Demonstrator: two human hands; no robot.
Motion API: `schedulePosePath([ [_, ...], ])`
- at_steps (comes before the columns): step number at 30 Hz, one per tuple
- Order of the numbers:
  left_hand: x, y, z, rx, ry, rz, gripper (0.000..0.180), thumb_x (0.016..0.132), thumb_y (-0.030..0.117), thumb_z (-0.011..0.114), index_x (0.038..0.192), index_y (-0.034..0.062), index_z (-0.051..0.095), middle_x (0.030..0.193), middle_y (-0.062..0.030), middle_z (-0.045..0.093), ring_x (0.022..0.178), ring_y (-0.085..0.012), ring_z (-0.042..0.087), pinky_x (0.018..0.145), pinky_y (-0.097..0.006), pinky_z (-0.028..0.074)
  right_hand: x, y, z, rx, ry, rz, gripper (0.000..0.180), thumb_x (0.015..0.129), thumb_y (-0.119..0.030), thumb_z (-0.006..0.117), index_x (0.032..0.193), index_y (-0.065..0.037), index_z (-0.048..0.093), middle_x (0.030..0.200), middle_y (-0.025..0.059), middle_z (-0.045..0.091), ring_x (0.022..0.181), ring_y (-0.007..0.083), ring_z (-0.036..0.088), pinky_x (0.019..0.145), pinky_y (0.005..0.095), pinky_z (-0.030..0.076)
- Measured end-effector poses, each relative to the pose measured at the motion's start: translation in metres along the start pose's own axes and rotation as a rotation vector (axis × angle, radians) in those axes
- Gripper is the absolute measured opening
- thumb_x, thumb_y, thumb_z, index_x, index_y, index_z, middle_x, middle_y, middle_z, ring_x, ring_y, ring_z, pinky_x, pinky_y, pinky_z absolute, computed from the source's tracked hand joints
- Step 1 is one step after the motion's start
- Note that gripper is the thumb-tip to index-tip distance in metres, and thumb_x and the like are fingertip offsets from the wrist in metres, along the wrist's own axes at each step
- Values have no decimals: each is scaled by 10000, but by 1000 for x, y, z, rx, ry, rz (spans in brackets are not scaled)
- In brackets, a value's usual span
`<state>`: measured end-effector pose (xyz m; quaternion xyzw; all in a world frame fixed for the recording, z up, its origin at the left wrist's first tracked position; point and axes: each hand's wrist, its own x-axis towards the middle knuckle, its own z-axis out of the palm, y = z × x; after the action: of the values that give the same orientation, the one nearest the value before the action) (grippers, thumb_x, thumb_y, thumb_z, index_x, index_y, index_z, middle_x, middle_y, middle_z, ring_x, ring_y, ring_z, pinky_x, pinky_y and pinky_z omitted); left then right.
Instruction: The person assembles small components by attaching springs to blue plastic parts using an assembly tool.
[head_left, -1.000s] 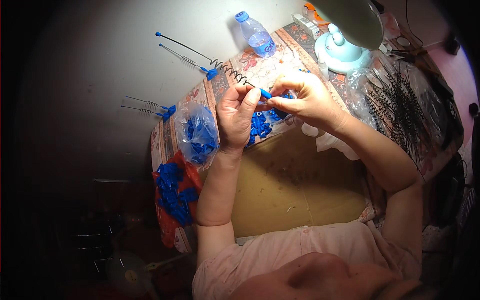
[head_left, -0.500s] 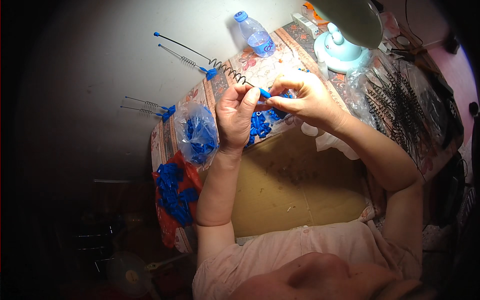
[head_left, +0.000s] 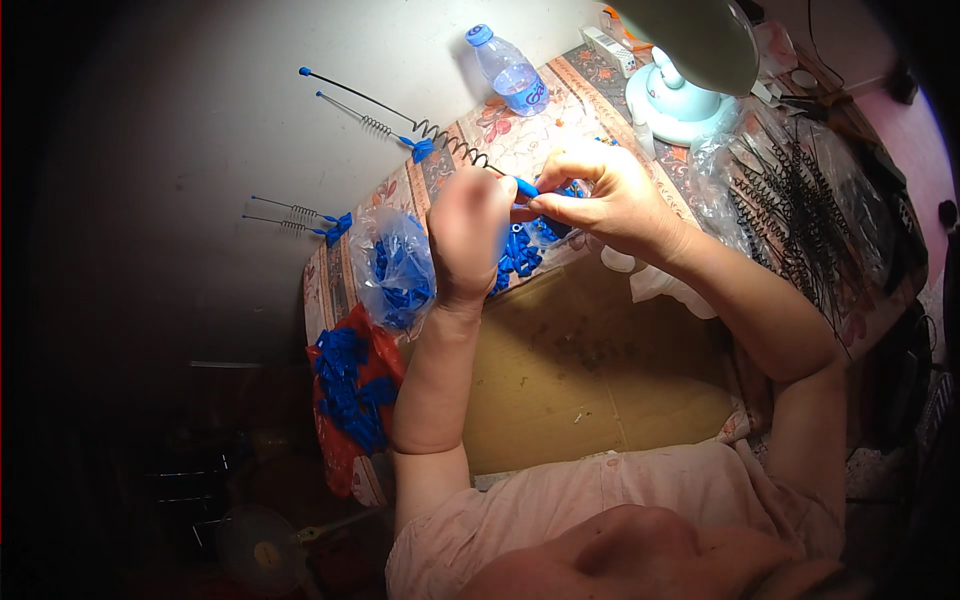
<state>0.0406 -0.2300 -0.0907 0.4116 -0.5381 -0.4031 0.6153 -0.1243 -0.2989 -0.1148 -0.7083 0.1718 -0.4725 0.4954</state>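
Wall (head_left: 190, 150) ptly dark; R fingers (head_left: 563, 207) pinch blue sleeve (head_left: 525, 187); L fingers (head_left: 470, 195) blurred, grip unclear.

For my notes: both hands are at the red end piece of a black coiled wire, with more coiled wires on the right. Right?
The head view shows a blue end piece, not red, at the left hand and right hand; the rest stands.
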Motion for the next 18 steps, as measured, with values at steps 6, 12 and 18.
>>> schedulePosePath([
  [6, 0, 1, 1, -12, 3, -4, 124, 953, 93, 580, 982, -27, 590, 895, -104, 665, 801, -157, 663, 741, -308, 592, 0, 0, 0, -60, 7, -29, 137, 788, -178, 695, 822, -46, 705, 684, 70, 654, 659, 151, 609, 643, 306, 478],
  [12, 0, 0, 1, 1, 12, -2, 123, 953, 91, 577, 970, -29, 598, 889, -99, 663, 800, -153, 661, 742, -305, 590, 0, -1, -1, -29, -4, -6, 137, 787, -177, 693, 823, -45, 705, 674, 70, 648, 647, 151, 603, 638, 308, 474],
  [18, 0, 2, 2, 8, 9, -7, 125, 953, 89, 573, 970, -33, 597, 888, -99, 662, 803, -153, 662, 744, -307, 591, 0, -6, -4, -57, -73, 58, 86, 815, -82, 710, 853, -16, 670, 807, 38, 625, 789, 120, 577, 733, 278, 466],
])
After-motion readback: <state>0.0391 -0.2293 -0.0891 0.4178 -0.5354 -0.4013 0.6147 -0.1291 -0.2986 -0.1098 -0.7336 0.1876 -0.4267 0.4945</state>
